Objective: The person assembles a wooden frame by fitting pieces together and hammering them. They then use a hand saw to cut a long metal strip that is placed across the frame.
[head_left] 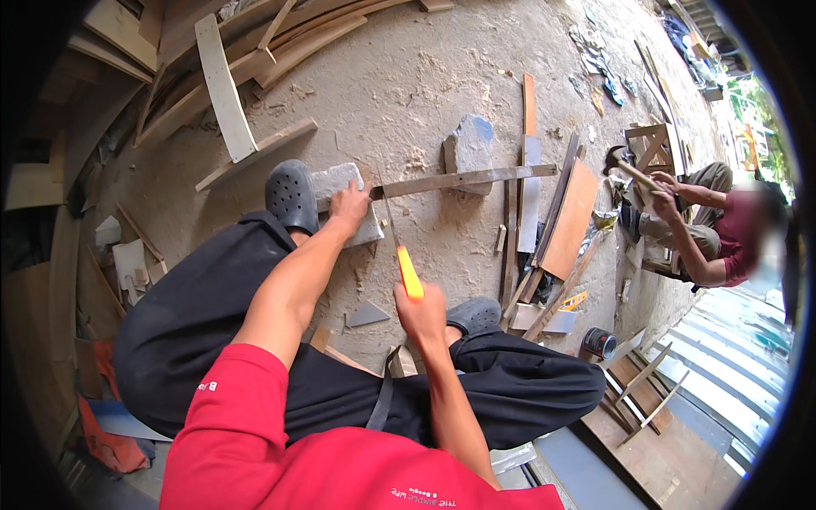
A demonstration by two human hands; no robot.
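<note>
A long, narrow wooden strip (463, 179) lies across two grey concrete blocks. Its left end rests on the nearer block (367, 228), where my left hand (347, 206) is closed over it and holds it down. The farther block (470, 146) props up the strip towards its right part. Wrapped around the yellow-and-orange handle of a handsaw (410, 272) is my right hand (422, 313). The saw's thin blade reaches up to the strip, meeting it just right of my left fingers. My left foot, in a grey clog (290, 195), presses beside my left hand, at the block.
Planks (310, 47) are stacked at the far left, with a pale board (223, 89) nearby. Boards and a brown panel (568, 219) lie to the right. A paint can (600, 342) stands near my right knee. At the right, a co-worker (710, 221) sits holding a hammer (631, 168).
</note>
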